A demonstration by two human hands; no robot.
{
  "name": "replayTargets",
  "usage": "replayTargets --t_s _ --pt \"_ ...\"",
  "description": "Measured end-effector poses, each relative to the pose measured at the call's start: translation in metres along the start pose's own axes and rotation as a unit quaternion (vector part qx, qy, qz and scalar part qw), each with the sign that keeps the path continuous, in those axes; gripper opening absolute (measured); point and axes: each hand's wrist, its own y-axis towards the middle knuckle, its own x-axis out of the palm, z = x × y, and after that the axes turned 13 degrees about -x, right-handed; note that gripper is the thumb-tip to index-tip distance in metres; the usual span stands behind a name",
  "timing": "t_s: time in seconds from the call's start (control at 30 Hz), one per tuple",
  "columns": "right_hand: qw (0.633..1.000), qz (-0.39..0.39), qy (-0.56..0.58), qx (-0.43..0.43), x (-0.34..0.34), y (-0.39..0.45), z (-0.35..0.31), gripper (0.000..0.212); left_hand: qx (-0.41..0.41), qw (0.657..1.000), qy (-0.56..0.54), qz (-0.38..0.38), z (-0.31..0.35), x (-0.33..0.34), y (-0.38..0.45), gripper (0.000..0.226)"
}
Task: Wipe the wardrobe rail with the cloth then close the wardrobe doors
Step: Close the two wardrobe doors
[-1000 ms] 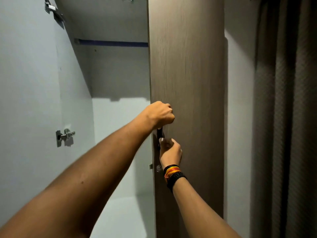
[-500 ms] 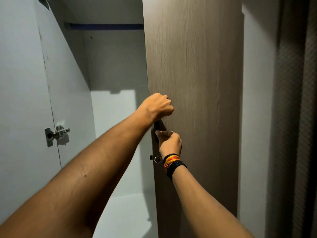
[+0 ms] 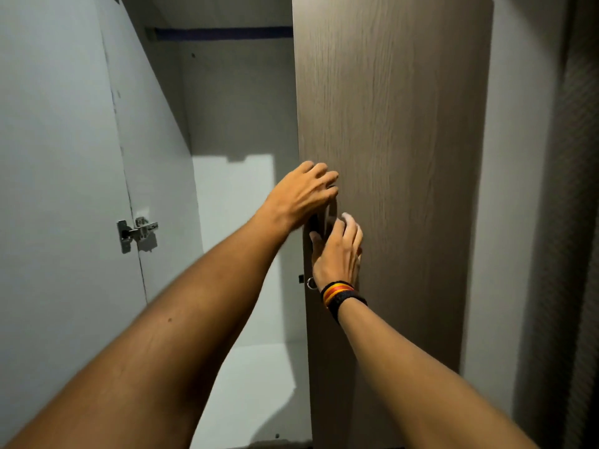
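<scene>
The wood-grain right wardrobe door [image 3: 395,131] stands nearly edge-on in front of me, with a dark handle [image 3: 319,222] near its left edge. My left hand [image 3: 301,194] hovers over the top of the handle with its fingers spread against the door. My right hand [image 3: 337,254], with striped bands at the wrist, lies just below, fingers loosened and pointing up. The dark blue rail [image 3: 227,32] crosses the top of the wardrobe interior. No cloth is in view.
The left door [image 3: 55,189] hangs wide open, white inner face toward me, with a metal hinge [image 3: 137,233]. A small metal ring [image 3: 311,282] sits on the right door's edge. A white wall and a dark curtain [image 3: 577,222] are to the right.
Both hands were clenched around the door handle; now their fingers have loosened and spread. The door has swung a little to the right in view.
</scene>
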Motion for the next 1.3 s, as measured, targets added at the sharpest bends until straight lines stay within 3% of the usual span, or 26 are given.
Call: replayTargets --t_s 0.07,0.13,0.23,0.37,0.6,0.83,0.97,1.1,1.23,1.3 --pt "0.992 -0.035 -0.078 -0.090 -0.010 -0.003 0.004 0.060 -0.109 0.991 -0.074 -0.001 0.008 0.012 -0.033 0.070" --pt "0.974 -0.065 -0.133 -0.173 -0.022 -0.002 0.006 0.069 -0.215 0.965 -0.147 0.000 0.020 0.016 -0.064 0.070" --pt "0.945 -0.093 -0.188 -0.252 -0.041 0.007 0.002 0.071 -0.322 0.919 -0.226 -0.001 0.034 0.014 -0.096 0.066" --pt "0.924 -0.047 -0.161 -0.345 -0.064 0.026 -0.045 0.069 -0.427 0.865 -0.262 0.038 0.024 -0.006 -0.125 0.064" --pt "0.870 0.008 -0.081 -0.486 -0.083 0.057 -0.167 0.060 -0.531 0.809 -0.224 0.114 -0.047 -0.048 -0.173 0.060" --pt "0.792 0.041 0.018 -0.609 -0.089 0.040 -0.320 0.056 -0.596 0.774 -0.123 0.173 -0.113 -0.094 -0.283 0.064" --pt "0.729 0.041 0.030 -0.683 -0.100 0.016 -0.399 0.054 -0.630 0.750 -0.086 0.183 -0.132 -0.112 -0.340 0.066" --pt "0.691 -0.022 -0.043 -0.722 -0.103 -0.006 -0.449 0.041 -0.699 0.676 -0.188 0.139 -0.138 -0.112 -0.382 0.066" --pt "0.702 -0.080 -0.115 -0.699 -0.102 -0.015 -0.457 0.035 -0.723 0.605 -0.330 0.053 -0.133 -0.106 -0.399 0.074" --pt "0.705 -0.074 -0.119 -0.695 -0.100 -0.015 -0.451 0.035 -0.736 0.575 -0.353 0.063 -0.129 -0.106 -0.396 0.073"
